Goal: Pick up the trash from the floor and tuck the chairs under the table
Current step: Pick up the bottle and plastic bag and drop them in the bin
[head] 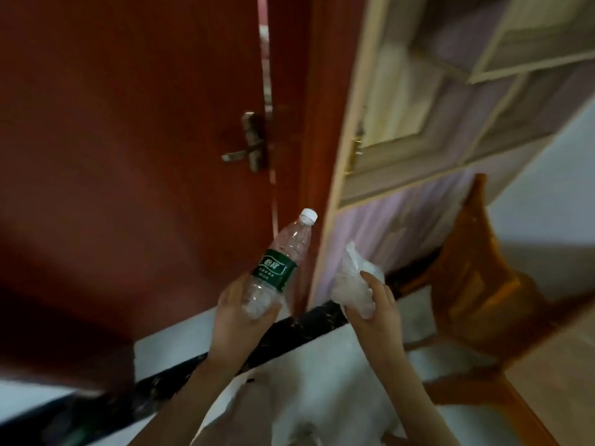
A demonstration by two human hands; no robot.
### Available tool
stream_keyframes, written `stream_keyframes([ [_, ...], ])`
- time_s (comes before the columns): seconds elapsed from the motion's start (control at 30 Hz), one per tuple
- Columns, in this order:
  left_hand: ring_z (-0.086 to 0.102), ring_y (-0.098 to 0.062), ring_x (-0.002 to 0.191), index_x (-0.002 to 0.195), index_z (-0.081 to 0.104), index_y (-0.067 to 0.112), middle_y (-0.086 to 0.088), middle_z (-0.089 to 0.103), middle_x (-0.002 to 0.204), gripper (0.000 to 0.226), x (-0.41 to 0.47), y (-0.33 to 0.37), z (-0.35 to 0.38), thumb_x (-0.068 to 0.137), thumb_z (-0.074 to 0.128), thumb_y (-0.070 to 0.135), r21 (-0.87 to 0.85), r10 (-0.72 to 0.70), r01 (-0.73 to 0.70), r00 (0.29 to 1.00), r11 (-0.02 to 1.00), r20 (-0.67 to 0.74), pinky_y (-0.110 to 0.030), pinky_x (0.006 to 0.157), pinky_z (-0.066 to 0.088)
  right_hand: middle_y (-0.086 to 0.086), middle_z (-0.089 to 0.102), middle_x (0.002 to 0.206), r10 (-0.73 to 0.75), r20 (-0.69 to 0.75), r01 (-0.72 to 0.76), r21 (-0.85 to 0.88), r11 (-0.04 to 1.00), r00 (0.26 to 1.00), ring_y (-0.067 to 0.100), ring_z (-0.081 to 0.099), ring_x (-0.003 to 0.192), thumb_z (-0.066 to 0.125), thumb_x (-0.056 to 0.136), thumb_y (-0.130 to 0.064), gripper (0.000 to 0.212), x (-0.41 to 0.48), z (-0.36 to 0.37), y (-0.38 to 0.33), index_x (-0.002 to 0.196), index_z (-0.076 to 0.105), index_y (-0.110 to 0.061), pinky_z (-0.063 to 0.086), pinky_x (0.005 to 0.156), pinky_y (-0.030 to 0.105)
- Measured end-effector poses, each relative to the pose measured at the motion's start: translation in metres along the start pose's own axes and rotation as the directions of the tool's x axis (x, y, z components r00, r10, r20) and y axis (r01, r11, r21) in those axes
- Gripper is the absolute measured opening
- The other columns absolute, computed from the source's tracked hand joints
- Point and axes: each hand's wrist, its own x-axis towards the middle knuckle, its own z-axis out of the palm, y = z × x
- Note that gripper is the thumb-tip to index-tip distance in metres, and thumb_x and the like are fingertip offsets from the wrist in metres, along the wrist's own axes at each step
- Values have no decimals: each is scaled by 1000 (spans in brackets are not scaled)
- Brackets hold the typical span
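My left hand [238, 320] grips the base of an empty clear plastic bottle [283, 252] with a green label and a white cap; the bottle tilts up and to the right. My right hand [373, 304] is closed around a crumpled clear plastic bag [352, 278]. Both hands are held up in front of me, close together. A wooden chair [476, 278] stands at the right, its back toward a purple cabinet. The table is out of view.
A dark red door [135, 130] with a metal handle [249, 146] fills the left, slightly ajar. A purple cabinet with pale wood trim [418, 130] rises at the right. A black threshold strip [289, 329] crosses the pale floor.
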Motion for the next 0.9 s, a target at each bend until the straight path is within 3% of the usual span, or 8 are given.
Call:
stream_keyframes([
  [0.07,56,-13,96,124,52,18,8,58,106,68,-18,-18,-36,66,84,33,-6,-115,115,990,993,-83,-21,73,43,-1,59,116,-146,66,144,44,989,987,9,59,102,79,81,-11,56,-1,22,-23,127,50,-19,52,89,22],
  [0.13,56,-5,94,124,50,26,17,56,103,67,-40,-31,-67,66,83,35,-20,-196,195,965,981,-177,-13,68,41,0,57,121,-206,134,188,139,972,969,9,56,107,78,82,-12,56,-5,41,-46,130,51,-11,47,95,22],
  [0.2,56,4,92,123,48,34,24,54,102,68,-67,-43,-93,64,83,38,-37,-261,261,928,965,-265,-7,65,39,-4,54,127,-298,197,265,179,948,934,11,55,112,78,82,-17,61,-13,60,-68,135,48,-14,43,99,19],
  [0.3,55,8,94,128,45,38,27,53,104,74,-114,-62,-126,62,77,51,-75,-373,372,854,925,-364,-9,66,41,-1,57,130,-397,299,334,243,911,868,15,58,114,78,82,-19,62,-35,87,-102,136,46,-18,50,97,29],
  [0.47,56,-4,98,130,45,33,14,55,115,73,-200,-96,-178,67,77,52,-38,-437,471,780,881,-448,-9,69,42,0,57,131,-466,401,359,314,879,789,9,53,117,80,79,-15,63,-98,132,-154,135,50,-16,36,93,3],
  [0.57,54,-6,100,132,46,29,16,54,114,76,-255,-114,-217,67,77,52,-5,-435,501,746,865,-504,-14,76,42,2,58,129,-494,443,352,366,861,748,8,53,112,79,79,-12,61,-151,160,-185,134,52,-14,35,88,0],
  [0.77,52,-7,96,129,42,40,21,50,109,70,-388,-149,-306,69,79,44,6,-470,578,669,816,-576,-19,79,41,4,57,128,-525,510,310,448,839,682,19,55,118,81,78,-12,63,-273,209,-242,134,52,-16,51,94,36],
  [0.9,55,-8,91,130,48,27,14,55,113,71,-467,-168,-360,69,82,38,-57,-521,658,538,751,-662,-18,78,41,4,56,128,-566,564,328,471,819,602,20,55,117,81,79,-14,62,-334,238,-278,134,52,-17,53,94,43],
])
